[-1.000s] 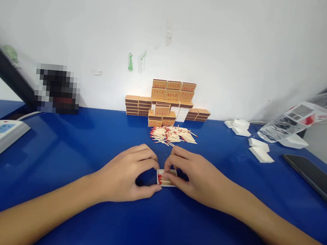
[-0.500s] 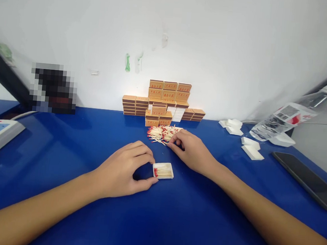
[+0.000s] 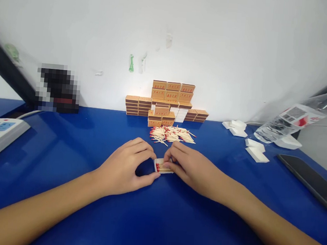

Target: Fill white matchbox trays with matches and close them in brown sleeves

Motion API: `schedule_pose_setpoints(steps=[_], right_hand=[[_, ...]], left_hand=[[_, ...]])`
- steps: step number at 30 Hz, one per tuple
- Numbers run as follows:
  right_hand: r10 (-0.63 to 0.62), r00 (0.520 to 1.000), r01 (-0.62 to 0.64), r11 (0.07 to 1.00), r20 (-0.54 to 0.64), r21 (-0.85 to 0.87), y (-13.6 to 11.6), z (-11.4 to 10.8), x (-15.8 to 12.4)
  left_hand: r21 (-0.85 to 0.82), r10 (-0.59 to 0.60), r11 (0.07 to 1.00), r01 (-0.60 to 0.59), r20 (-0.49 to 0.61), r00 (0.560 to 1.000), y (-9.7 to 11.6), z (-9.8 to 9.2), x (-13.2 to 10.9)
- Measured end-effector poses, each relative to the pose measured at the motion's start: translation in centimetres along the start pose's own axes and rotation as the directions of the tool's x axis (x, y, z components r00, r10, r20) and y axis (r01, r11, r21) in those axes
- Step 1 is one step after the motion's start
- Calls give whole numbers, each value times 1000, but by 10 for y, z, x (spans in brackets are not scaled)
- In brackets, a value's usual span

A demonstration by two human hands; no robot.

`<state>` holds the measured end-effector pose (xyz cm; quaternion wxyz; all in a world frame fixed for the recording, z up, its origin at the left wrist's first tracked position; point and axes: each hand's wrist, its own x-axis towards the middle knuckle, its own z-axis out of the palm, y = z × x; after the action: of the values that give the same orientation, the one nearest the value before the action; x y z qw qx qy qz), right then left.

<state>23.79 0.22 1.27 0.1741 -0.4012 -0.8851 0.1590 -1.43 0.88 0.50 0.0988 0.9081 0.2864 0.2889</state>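
A small white matchbox tray (image 3: 155, 166) lies on the blue table with several red-headed matches (image 3: 162, 169) inside. My left hand (image 3: 132, 167) steadies its left end, thumb at the near corner and a fingertip at the far corner. Over the tray's right half, my right hand (image 3: 186, 166) pinches a match, its fingertips reaching inside; they partly cover the tray and the match. Just beyond both hands is a loose heap of matches (image 3: 176, 134).
Behind the heap, yellow-brown matchboxes (image 3: 172, 95) are stacked against the wall. To the right are white trays (image 3: 257, 154), a tilted plastic bottle (image 3: 289, 118) and a phone (image 3: 310, 181). A power strip (image 3: 3, 135) lies at the left, near a pixelated dark object (image 3: 59, 88).
My right hand has moved from the edge of the match heap toward me, to the tray. My left hand stays at the tray's left end. The view has shifted slightly.
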Motion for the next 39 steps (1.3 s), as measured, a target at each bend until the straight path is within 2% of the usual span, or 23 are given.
schedule_pose_setpoints(steps=[5,9,15,19,22,24,28,39], right_hand=[[-32,999,31,999,-22,-13,-2,1,-2],[-31,999,31,1000,10,-3,-2,-1,-4],[-27,1000,27,998,-5,-57,-6,1,-6],[24,992,-30,999,-126,-45,0,2,1],[127,956,-140,990,-265,-29,11,6,13],[145,938,-162,986,-313,-27,20,9,24],[52,959,-71,996,-277,-60,30,16,42],[107,967,-139,982,-232,-130,31,17,50]], left_hand=[[-4,-9,1000,9,39,999,-1,1,0],[-47,17,999,-13,83,996,-1,1,-2],[-51,26,998,-21,99,995,-1,1,-2],[-24,21,1000,-19,86,996,-1,1,-2],[31,-27,999,25,49,998,-2,1,-1],[62,-64,996,63,23,998,-3,2,-1],[65,-68,996,67,18,998,-3,2,-2],[61,-61,996,60,17,998,-3,1,-2]])
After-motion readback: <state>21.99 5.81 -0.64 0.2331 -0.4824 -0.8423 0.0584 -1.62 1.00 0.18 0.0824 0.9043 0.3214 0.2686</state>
